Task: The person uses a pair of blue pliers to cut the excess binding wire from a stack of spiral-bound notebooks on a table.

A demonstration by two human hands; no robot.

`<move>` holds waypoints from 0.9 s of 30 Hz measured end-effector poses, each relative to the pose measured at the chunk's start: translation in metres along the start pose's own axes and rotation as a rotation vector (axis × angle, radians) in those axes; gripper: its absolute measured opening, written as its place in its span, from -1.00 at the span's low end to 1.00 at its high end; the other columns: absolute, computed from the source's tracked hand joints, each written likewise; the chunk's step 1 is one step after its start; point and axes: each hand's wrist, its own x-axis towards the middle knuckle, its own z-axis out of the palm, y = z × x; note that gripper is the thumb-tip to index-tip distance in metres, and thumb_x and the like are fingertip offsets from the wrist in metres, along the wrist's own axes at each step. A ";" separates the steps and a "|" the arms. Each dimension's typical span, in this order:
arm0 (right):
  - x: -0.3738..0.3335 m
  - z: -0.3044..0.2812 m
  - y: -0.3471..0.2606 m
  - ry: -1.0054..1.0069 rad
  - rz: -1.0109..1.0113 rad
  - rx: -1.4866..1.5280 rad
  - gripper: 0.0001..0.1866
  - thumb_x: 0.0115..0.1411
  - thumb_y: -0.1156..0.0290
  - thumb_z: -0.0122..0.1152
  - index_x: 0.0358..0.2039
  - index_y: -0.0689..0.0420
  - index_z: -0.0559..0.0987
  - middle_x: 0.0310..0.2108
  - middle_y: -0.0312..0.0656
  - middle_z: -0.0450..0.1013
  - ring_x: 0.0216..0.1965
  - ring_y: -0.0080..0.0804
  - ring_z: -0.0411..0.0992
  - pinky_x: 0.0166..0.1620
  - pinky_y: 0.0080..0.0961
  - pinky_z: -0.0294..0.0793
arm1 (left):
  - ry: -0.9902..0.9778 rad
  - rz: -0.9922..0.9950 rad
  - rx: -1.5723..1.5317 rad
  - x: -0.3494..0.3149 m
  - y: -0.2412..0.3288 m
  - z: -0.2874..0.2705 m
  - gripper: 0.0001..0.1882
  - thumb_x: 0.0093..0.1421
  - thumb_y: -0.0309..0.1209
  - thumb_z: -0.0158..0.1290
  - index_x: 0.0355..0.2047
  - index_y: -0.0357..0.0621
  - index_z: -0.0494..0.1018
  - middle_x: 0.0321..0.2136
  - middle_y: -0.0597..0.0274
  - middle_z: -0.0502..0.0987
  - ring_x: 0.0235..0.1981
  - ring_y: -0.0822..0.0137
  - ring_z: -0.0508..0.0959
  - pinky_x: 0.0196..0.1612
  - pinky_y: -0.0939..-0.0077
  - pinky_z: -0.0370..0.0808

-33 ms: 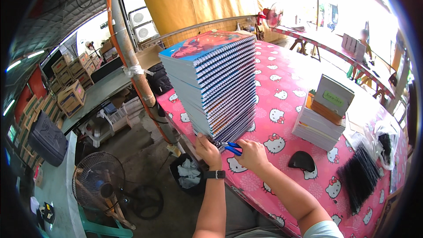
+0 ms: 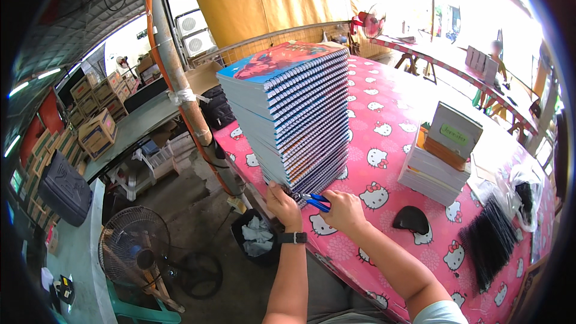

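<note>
A tall stack of spiral-bound notebooks [image 2: 312,120] stands on the pink patterned table cover, coils facing right and a colourful cover on top. At its near bottom corner, my left hand [image 2: 284,209] is closed against a low spiral notebook [image 2: 306,188], with the thumb on the corner. The fingertips' exact hold is partly hidden. My right hand [image 2: 346,211] grips blue-handled pliers [image 2: 318,202]. Their metal jaws reach to the coil end beside my left fingers.
Right of the stack lie a pile of books [image 2: 435,171] bearing a grey box, a black rounded object [image 2: 411,220], a bundle of black coils [image 2: 489,240] and a clear plastic bag [image 2: 523,195]. Below the table's left edge are a bin [image 2: 257,237] and a standing fan [image 2: 135,246].
</note>
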 end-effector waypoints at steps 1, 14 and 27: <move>0.000 -0.001 0.001 -0.009 0.006 0.010 -0.60 -0.17 0.22 0.34 -0.29 0.10 0.52 -0.44 -0.17 0.46 -0.30 -0.21 0.48 -0.21 -0.27 0.46 | 0.001 -0.008 0.004 0.000 0.004 0.000 -0.55 0.36 -0.22 -0.23 -0.43 -0.44 0.37 -0.63 0.00 0.38 -0.61 0.24 0.23 -0.49 0.32 0.25; -0.002 0.012 -0.001 0.062 -0.060 -0.019 -0.60 -0.15 0.21 0.31 -0.30 0.12 0.50 -0.45 -0.18 0.46 -0.34 -0.19 0.47 -0.21 -0.28 0.45 | -0.009 -0.102 -0.066 0.002 -0.012 -0.004 -0.45 0.36 -0.11 -0.26 -0.39 -0.47 0.41 -0.59 0.09 0.43 -0.56 0.34 0.29 -0.45 0.40 0.29; -0.002 0.014 0.007 0.035 -0.073 -0.104 -0.52 -0.19 0.20 0.37 -0.24 0.11 0.47 -0.31 -0.17 0.43 -0.13 -0.23 0.39 -0.09 -0.26 0.35 | 0.048 0.055 0.224 -0.006 0.008 -0.002 -0.53 0.36 -0.23 -0.28 -0.46 -0.45 0.37 -0.59 -0.12 0.43 -0.62 0.01 0.35 -0.48 0.25 0.31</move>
